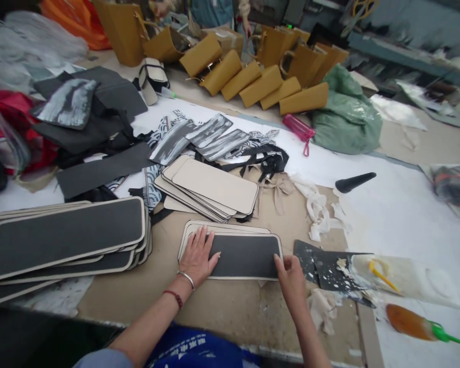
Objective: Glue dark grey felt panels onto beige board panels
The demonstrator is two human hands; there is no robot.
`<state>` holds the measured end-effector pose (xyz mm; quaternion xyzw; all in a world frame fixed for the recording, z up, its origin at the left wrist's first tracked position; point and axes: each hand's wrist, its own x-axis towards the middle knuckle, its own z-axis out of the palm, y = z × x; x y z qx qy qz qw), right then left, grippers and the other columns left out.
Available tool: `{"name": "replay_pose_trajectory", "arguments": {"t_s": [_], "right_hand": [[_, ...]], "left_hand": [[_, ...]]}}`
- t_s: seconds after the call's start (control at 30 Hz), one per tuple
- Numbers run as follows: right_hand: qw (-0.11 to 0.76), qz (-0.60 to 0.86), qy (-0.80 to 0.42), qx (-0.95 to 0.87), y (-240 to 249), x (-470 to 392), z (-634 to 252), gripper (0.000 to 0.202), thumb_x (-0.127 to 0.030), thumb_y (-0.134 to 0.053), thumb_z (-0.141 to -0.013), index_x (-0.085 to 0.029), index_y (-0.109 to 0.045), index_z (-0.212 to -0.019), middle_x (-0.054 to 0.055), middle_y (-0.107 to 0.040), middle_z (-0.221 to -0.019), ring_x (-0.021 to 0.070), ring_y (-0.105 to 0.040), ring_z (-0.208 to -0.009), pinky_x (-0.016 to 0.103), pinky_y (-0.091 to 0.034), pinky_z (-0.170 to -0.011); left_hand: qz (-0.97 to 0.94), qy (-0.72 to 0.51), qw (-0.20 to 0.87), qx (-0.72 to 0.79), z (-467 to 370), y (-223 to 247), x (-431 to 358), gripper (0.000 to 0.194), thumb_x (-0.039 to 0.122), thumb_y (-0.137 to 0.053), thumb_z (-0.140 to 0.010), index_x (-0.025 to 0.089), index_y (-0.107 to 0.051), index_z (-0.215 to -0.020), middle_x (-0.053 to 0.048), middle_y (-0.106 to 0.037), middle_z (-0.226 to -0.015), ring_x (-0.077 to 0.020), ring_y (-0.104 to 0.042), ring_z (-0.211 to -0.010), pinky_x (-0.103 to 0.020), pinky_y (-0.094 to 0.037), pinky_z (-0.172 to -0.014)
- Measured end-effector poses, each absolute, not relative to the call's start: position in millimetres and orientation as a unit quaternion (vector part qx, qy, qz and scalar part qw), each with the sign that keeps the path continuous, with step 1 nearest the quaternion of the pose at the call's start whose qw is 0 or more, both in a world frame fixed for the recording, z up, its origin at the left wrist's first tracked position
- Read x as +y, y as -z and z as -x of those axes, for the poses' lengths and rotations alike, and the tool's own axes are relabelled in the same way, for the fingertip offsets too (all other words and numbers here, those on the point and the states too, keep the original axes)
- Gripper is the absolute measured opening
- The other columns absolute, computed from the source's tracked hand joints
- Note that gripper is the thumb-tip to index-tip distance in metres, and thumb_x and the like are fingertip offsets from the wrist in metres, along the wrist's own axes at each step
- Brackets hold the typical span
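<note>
A dark grey rounded panel with a cream border (245, 256) lies in front of me, on top of one or more cream-edged panels (230, 228). My left hand (198, 255) rests flat on its left end, fingers spread. At the right end, my right hand (291, 273) pinches the panel's edge between thumb and fingers. Just behind is a stack of cream panels (216, 184). Left of my hands sits a pile of larger dark panels with cream borders (67, 235).
Black and patterned scraps (210, 138) lie behind the stacks. To the right are a glue-spotted dark sheet (329, 263), an amber bottle with a green nozzle (412, 322) and a black pointed tool (354, 182). Tan bags (260, 87) line the far side, where a person (212, 13) stands.
</note>
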<state>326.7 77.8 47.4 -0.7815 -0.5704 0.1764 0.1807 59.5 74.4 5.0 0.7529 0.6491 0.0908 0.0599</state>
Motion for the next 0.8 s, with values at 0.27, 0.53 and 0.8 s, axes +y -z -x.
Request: {"name": "replay_pose_trajectory", "arguments": {"t_s": [0.27,0.53,0.8], "right_hand": [[0.156,0.757,-0.147,-0.618,-61.3,73.4,-311.1,0.043,-0.056,-0.022,-0.082,-0.023,-0.044,-0.066,0.005,-0.054,-0.058,0.0212,-0.054,-0.056,0.03,-0.037,-0.054],[0.236,0.748,-0.18,-0.594,-100.4,61.9,-304.1,0.048,-0.065,-0.028,-0.076,-0.022,-0.044,-0.061,0.004,-0.053,-0.056,0.0183,-0.05,-0.055,0.029,-0.038,-0.054],[0.223,0.752,-0.232,-0.575,-164.4,44.2,-326.6,0.045,-0.063,-0.045,-0.073,-0.022,-0.06,-0.083,0.0,-0.056,-0.058,0.0176,-0.051,-0.054,0.027,-0.039,-0.051]], "left_hand": [[-0.742,-0.113,0.074,0.657,-60.8,-5.9,72.9,0.061,0.043,-0.046,-0.081,0.012,-0.036,-0.133,-0.018,-0.03,-0.141,-0.029,-0.024,-0.132,-0.044,-0.02,-0.108],[-0.646,-0.312,0.304,0.626,-43.6,-11.7,72.9,0.056,0.04,-0.038,-0.085,0.012,-0.033,-0.133,-0.015,-0.029,-0.143,-0.0231,-0.021,-0.134,-0.043,-0.016,-0.111],[-0.177,-0.558,0.631,0.51,-10.1,-50.1,53.0,0.076,0.052,-0.05,-0.079,0.015,-0.02,-0.138,-0.019,-0.044,-0.132,-0.0227,-0.048,-0.117,-0.038,-0.033,-0.102]]}}
